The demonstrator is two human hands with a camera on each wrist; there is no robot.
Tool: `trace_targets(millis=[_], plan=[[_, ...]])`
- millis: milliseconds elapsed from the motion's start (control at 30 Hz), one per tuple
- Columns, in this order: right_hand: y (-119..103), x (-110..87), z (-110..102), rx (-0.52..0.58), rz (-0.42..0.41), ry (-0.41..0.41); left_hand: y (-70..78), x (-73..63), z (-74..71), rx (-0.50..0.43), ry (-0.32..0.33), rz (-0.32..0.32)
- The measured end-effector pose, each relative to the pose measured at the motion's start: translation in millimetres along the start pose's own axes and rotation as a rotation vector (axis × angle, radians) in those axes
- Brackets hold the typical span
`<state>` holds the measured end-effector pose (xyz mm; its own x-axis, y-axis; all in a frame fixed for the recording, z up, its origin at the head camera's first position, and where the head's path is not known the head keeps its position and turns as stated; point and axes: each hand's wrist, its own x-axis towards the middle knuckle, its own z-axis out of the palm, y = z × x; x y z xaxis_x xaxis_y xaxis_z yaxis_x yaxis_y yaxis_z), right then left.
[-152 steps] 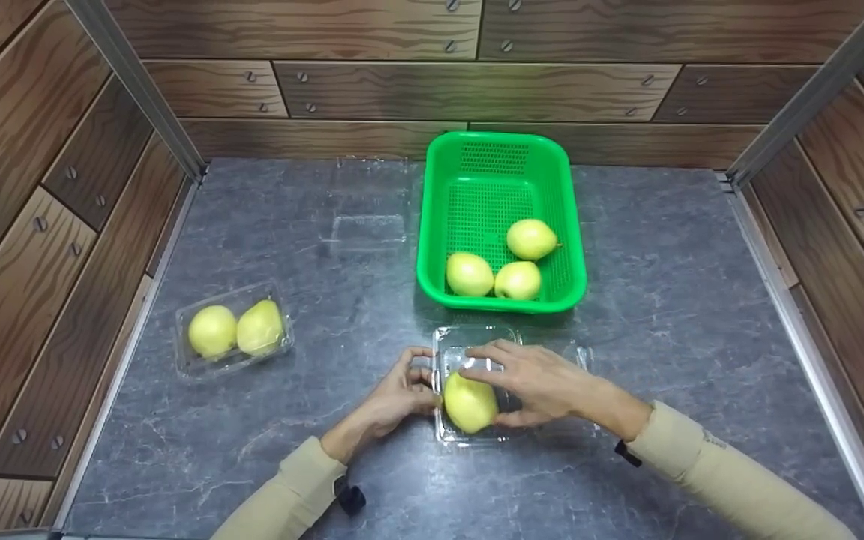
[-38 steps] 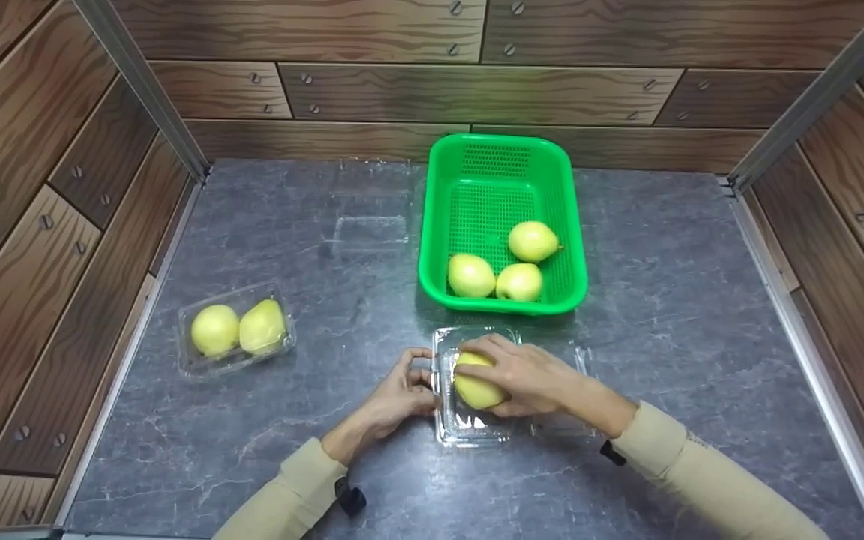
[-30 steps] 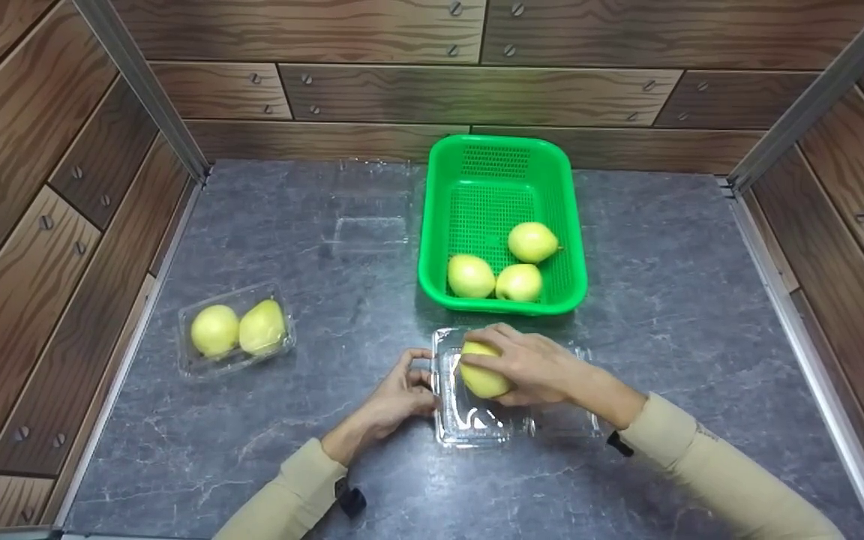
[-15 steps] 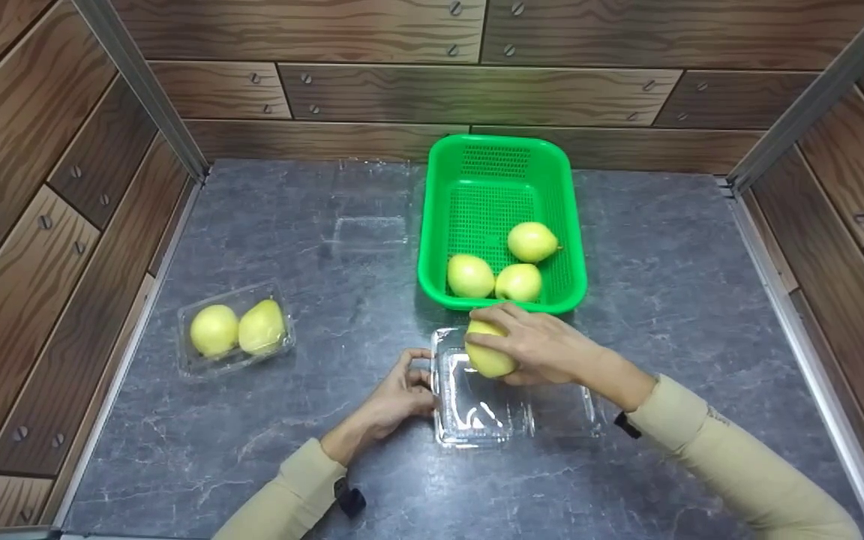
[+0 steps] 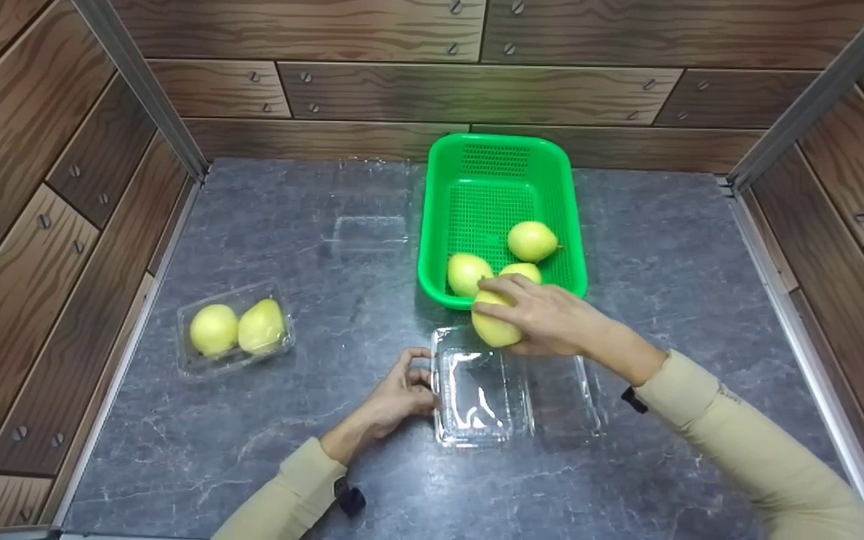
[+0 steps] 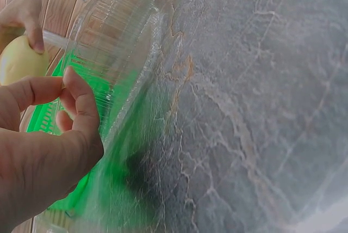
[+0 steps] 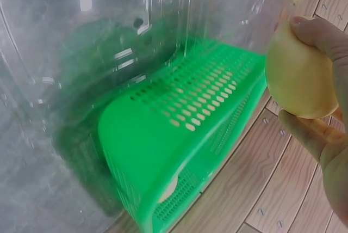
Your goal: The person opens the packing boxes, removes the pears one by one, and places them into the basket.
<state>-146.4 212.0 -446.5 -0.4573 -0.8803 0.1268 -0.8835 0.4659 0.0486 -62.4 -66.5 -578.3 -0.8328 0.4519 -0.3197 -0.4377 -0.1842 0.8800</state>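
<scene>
My right hand (image 5: pixel 556 319) grips a yellow-green pear (image 5: pixel 496 322), held above the near rim of the green basket (image 5: pixel 429 217). In the right wrist view the pear (image 7: pixel 299 75) sits between thumb and fingers. My left hand (image 5: pixel 394 397) pinches the left edge of an opened clear plastic clamshell (image 5: pixel 477 397) lying in front of the basket. The left wrist view shows thumb and forefinger meeting at the clamshell's rim (image 6: pixel 103 20). No fruit lies in its tray. Inside the basket are more pears (image 5: pixel 532 241), one partly hidden behind the right hand.
At the left stands another clear clamshell (image 5: pixel 237 360) holding two pears (image 5: pixel 214 330). Further clear plastic packaging (image 5: pixel 370 229) lies left of the basket, hard to make out. Wood-patterned walls (image 5: pixel 469 90) enclose the grey marbled table (image 5: pixel 312 450) on three sides.
My right hand has lifted the pear out of the clamshell and carried it away from me, to the basket's near rim. The left hand stays at the clamshell's edge.
</scene>
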Motion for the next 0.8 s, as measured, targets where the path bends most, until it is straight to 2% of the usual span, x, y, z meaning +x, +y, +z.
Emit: trace_targets(millis=[400,800], plan=[[20,9.4,-10,-0.022,0.035,0.012,-1.2,2.0,-1.3,0.018,-0.012,-0.001],[49,22.1,-8,0.016,0.104,0.018,-1.9,0.9,-0.6,0.012,-0.008,0.005]])
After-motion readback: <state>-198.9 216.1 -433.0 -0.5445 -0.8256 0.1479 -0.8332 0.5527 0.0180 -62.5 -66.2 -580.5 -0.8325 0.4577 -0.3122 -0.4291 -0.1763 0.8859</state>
